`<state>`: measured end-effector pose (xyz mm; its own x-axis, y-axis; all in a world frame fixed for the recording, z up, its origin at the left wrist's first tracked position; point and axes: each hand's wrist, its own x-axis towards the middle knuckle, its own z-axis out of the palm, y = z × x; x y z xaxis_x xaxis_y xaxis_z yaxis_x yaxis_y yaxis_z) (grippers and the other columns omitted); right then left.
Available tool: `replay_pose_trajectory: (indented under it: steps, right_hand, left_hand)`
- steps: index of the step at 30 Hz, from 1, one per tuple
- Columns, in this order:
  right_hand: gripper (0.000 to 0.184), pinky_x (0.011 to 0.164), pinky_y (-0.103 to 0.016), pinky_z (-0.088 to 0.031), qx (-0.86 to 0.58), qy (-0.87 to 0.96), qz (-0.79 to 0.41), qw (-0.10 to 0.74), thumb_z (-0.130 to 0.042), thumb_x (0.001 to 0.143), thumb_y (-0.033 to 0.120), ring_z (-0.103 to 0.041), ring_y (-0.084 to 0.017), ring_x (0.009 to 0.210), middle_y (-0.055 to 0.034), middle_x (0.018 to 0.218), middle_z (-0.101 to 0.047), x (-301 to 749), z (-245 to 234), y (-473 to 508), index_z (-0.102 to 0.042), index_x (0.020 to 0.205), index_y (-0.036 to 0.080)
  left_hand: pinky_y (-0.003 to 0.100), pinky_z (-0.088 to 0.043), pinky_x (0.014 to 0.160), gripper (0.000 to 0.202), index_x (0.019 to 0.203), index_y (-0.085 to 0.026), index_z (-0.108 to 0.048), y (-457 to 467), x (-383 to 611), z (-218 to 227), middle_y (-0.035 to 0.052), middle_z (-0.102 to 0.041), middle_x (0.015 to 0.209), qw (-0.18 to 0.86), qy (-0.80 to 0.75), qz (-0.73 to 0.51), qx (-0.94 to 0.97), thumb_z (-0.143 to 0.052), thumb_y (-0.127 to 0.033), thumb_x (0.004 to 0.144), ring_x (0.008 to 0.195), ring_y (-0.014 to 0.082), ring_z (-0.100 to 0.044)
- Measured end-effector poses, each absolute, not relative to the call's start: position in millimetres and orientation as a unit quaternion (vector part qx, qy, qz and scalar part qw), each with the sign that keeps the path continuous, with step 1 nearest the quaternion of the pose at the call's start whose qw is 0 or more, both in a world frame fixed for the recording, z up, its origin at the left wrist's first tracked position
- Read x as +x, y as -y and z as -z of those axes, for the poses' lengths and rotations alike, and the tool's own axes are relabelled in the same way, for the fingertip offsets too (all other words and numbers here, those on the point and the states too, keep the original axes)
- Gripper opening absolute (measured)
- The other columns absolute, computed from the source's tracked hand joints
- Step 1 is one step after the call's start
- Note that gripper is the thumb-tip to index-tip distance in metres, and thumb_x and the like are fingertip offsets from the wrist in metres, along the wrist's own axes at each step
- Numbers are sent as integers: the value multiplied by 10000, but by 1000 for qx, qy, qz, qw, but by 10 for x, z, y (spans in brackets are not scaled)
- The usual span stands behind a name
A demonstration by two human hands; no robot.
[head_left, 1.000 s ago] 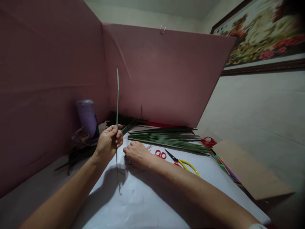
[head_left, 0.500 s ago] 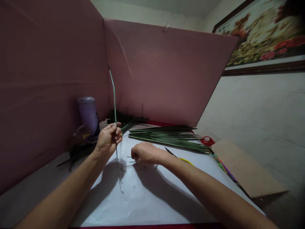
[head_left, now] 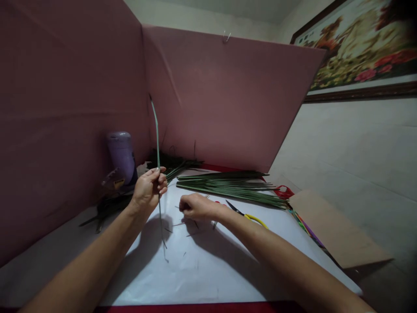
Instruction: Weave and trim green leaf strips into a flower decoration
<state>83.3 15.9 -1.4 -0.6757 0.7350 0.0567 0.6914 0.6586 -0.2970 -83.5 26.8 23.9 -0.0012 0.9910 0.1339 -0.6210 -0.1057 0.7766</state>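
Note:
My left hand [head_left: 150, 187] is closed round a long, thin green leaf strip [head_left: 157, 134], held upright. Its upper part bends slightly left, and its thin lower end hangs down to the tabletop. Lower and to the right, my right hand [head_left: 195, 206] is low over the white table surface [head_left: 169, 282], its fingers curled together. A short dark tip shows beside those fingers, but what they hold is hidden. Several thin leaf scraps [head_left: 192, 235] lie just below that hand. Yellow-handled scissors [head_left: 256, 219] rest beyond my right forearm, dark blades pointing up and left.
A fanned bundle of long green leaves [head_left: 228, 187] lies at the back. Darker leaves [head_left: 172, 161] are heaped in the far left corner, near a purple bottle [head_left: 121, 156]. Pink panels [head_left: 221, 100] border the left and back. A brown board [head_left: 339, 230] is at the right.
My right hand has shifted slightly up, away from the scraps, and more of the scissors shows. My left hand holds the leaf strip almost still.

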Motion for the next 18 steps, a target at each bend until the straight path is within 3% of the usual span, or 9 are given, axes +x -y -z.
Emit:
replay_pose_trajectory:
  steps: [9, 18]
  right_hand:
    - [278, 552, -166, -402, -397, 881, -223, 128, -500, 727, 65, -563, -98, 636, -26, 777, -669, 878, -118, -157, -656, 954, 99]
    - [248, 598, -225, -400, -353, 916, -147, 116, -528, 691, 120, -583, -158, 695, -47, 794, -673, 457, 101, 153, -646, 907, 152]
  left_hand:
    - [153, -249, 301, 132, 758, -117, -539, -275, -869, -264, -44, -390, 461, 614, -267, -660, 339, -428, -97, 827, 347, 68, -350]
    - [158, -233, 297, 164, 742, -116, -530, -248, -880, -310, -49, -376, 435, 618, -277, -665, 316, -397, -77, 830, 326, 66, -327]
